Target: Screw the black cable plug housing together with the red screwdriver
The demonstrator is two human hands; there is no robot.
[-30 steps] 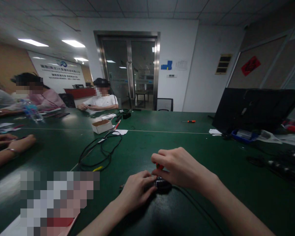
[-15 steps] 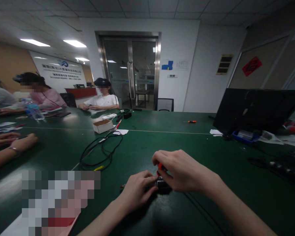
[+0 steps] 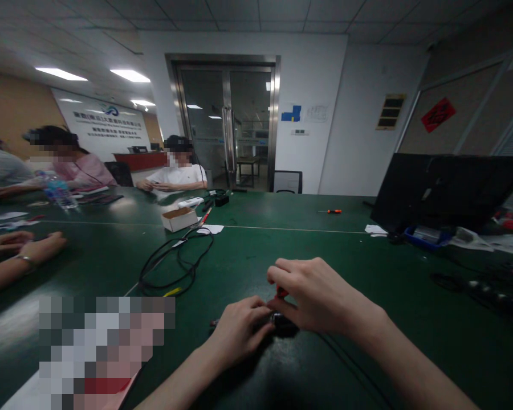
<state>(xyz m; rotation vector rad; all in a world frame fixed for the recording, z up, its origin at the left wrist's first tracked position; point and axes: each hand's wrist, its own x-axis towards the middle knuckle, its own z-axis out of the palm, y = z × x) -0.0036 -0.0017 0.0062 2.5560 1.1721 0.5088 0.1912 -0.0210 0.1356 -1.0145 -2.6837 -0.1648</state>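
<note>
My right hand (image 3: 314,293) is closed around the red handle of a small screwdriver (image 3: 281,292), held roughly upright. Its tip is hidden behind the fingers. Just beneath it lies a dark, glossy black device (image 3: 283,320) on the table, of a kind I cannot make out. My left hand (image 3: 244,326) presses and pinches that device from the left side, fingers closed on it. A small end of something dark (image 3: 214,323) pokes out to the left of the left hand. A thin black cable (image 3: 342,353) trails off below my right forearm.
On the green table (image 3: 256,250) lie a coiled black cable (image 3: 177,265), an open cardboard box (image 3: 178,219), a second screwdriver (image 3: 334,211) with an orange handle, and papers. A monitor (image 3: 448,193) stands right. Another person's hands (image 3: 45,249) are at left; further people sit beyond.
My right hand has shifted and turned slightly on the screwdriver, so less of the red handle shows. My left hand and the black device stay where they were.
</note>
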